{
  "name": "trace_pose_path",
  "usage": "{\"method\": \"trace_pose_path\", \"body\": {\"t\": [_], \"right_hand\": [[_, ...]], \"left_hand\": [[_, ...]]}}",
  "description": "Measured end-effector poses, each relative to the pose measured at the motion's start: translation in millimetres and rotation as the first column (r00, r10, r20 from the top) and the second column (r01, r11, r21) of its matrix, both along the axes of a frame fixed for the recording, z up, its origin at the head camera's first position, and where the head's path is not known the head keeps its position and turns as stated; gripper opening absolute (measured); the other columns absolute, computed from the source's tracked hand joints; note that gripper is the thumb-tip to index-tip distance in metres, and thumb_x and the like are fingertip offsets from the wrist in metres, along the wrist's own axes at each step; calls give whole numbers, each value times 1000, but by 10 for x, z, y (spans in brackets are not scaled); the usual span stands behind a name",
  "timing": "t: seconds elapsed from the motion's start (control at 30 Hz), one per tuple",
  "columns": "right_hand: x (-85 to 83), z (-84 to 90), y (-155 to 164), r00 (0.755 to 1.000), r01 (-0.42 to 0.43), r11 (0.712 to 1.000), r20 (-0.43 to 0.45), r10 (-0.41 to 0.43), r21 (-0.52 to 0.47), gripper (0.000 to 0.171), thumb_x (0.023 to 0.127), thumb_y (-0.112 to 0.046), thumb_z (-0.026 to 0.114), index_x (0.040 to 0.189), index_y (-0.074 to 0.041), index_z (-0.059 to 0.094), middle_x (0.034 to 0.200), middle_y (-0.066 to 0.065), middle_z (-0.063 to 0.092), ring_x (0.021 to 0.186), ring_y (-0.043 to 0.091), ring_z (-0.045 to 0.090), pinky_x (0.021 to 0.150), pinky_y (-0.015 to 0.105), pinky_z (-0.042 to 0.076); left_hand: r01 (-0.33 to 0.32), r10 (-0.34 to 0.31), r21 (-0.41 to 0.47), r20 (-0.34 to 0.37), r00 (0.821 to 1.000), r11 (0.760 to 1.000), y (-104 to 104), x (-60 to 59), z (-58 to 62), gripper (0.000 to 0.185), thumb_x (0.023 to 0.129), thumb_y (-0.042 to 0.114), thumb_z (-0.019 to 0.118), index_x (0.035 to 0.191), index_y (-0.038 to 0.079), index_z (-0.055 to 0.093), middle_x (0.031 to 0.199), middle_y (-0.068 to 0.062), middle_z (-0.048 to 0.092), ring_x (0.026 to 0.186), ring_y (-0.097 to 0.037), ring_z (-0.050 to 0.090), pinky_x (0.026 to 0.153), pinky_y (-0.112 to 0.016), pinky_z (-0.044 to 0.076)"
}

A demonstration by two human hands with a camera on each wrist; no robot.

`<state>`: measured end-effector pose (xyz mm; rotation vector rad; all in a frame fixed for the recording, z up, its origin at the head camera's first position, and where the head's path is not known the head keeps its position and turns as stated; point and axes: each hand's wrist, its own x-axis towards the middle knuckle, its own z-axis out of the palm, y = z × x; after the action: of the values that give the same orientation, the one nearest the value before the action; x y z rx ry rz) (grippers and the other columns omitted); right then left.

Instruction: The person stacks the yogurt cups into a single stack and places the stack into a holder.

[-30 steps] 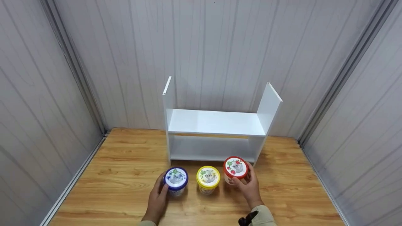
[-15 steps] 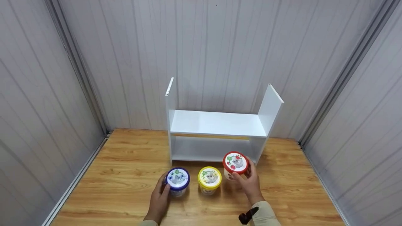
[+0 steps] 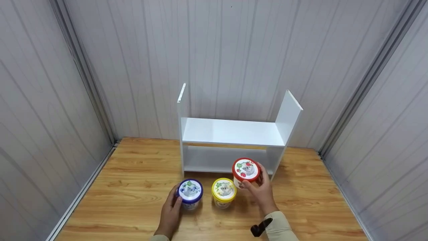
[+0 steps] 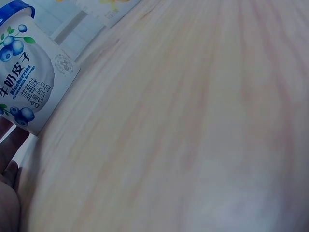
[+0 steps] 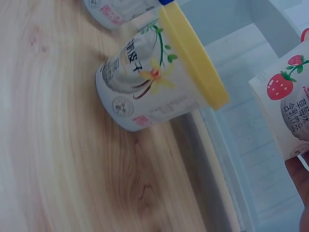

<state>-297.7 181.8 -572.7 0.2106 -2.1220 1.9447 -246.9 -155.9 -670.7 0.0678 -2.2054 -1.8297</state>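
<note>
Where the head view looks down on the wooden table point(image 3: 127, 187), much of each cup's wall hides under its round lid. The right hand point(image 3: 262, 192) curls its fingers and thumb round the red-lidded strawberry cup point(image 3: 245, 171), held just in front of the white shelf unit point(image 3: 232, 134), at the right end of its lower opening; whether the cup's base touches the wood cannot be told. The left hand point(image 3: 171, 214) grips the blue-lidded blueberry cup point(image 3: 190, 193), which stands on the table, fingers curled against its left side. The yellow-lidded cup point(image 3: 223, 191) stands untouched between the two. The shelf boards are smooth and flat; grey ribbed panels wall the table.

From the left wrist, the blueberry cup point(image 4: 29, 72) is cut off at the left edge, its white tapered wall printed with berries; only fingertips point(image 4: 9, 169) show beneath it, too little to tell how they lie. Pale wood grain fills the rest, blurred.

From the right wrist, the yellow-lidded cup point(image 5: 154, 79) shows a flower print and glossy wall. The strawberry cup point(image 5: 287, 113) is cropped at the right edge, with a finger point(image 5: 299, 179) pressed on it.
</note>
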Motion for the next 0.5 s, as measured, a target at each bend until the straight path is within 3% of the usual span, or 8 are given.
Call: {"method": "trace_pose_path", "body": {"t": [0.2,0.5], "right_hand": [[-1,89,-110,1000,-1,1000,8,1,20,92,80,-18,88,156,-15,35,146,12,49,134,28,48,113,43,42],[22,128,-276,999,-29,1000,45,28,11,96,79,-23,89,156,-16,33,149,12,46,138,30,45,115,48,38]], "left_hand": [[3,-3,15,3,1000,1000,-1,-16,-6,50,105,23,54,154,20,44,157,-11,43,148,-36,33,120,-58,23],[-9,9,4,-22,1000,1000,2,4,-1,49,105,22,55,153,19,45,156,-11,45,147,-35,34,120,-58,24]]}}
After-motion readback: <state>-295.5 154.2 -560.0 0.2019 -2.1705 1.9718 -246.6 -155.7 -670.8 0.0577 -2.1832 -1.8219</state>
